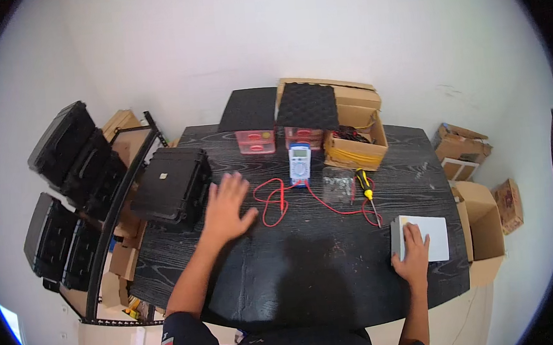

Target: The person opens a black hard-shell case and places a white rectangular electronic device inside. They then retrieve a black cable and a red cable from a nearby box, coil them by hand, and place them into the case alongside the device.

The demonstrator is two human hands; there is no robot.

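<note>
My left hand point(228, 208) is raised over the table with fingers spread, holding nothing, just right of a black hard case point(169, 183). At the right, my right hand point(414, 259) grips a white box point(436, 238), fingers across its top and thumb at its left side. Between the hands, farther back, a blue and white multimeter point(300, 164) lies with red test leads point(269, 202) trailing to both sides. Beside it are a clear bag of small parts point(338, 187) and a yellow and black screwdriver point(366, 188).
Red drawer boxes point(256, 143) stand at the back under dark foam sheets point(307, 105). An open cardboard box point(358, 154) holds cables. Left of the black table point(272, 288), a metal rack point(110, 229) carries more black cases point(73, 148). Cardboard boxes point(482, 219) stand to the right.
</note>
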